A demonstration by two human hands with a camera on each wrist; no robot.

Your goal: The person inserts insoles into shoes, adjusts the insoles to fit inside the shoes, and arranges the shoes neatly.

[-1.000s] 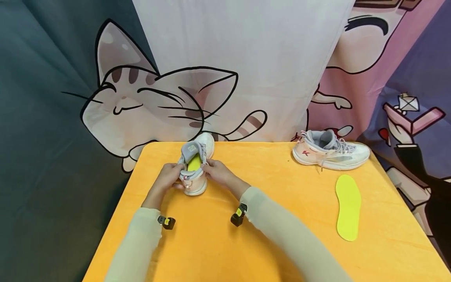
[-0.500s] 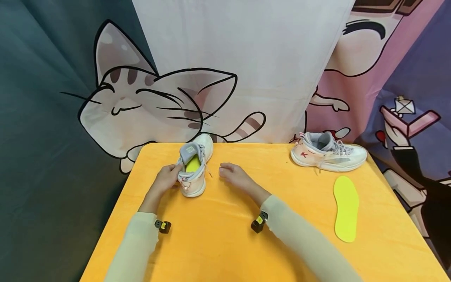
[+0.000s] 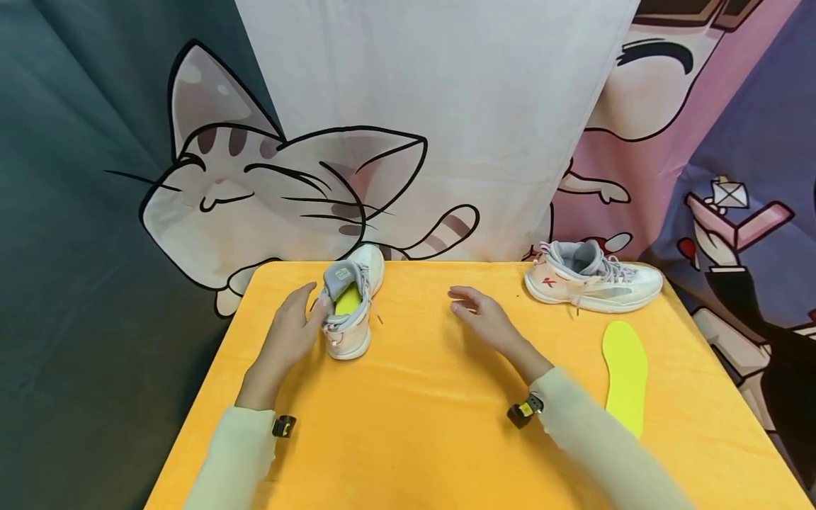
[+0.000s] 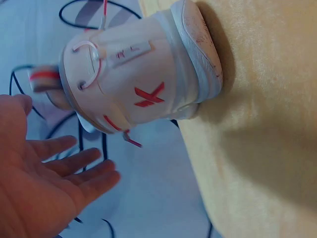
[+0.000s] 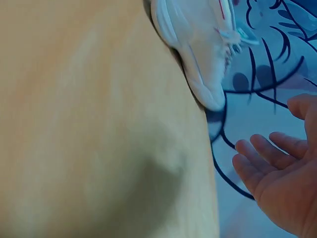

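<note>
A white sneaker (image 3: 348, 343) with a pale pink heel stands at the table's far left, its toe pointing away. Inside it shows a yellow-green insole (image 3: 348, 300). My left hand (image 3: 287, 333) is beside the sneaker's left side, fingers extended; the thumb overlaps the collar in the head view, and I cannot tell if it touches. The left wrist view shows the spread fingers of that hand (image 4: 49, 183) apart from the sneaker's heel (image 4: 133, 74). My right hand (image 3: 487, 319), holding nothing, hovers over the table's middle with loosely bent fingers.
A matching sneaker (image 3: 593, 285) lies at the back right, toe to the right. In front of it is a loose yellow-green insole (image 3: 625, 372), partly covered by the right sleeve (image 3: 599, 432). A cartoon-printed cloth (image 3: 446, 85) hangs behind the yellow table (image 3: 408, 425).
Both hands gripped the left sneaker's collar at first. My right hand has let go and moved right; my left hand's fingers have loosened and come off the sneaker's side. The sneakers stay put.
</note>
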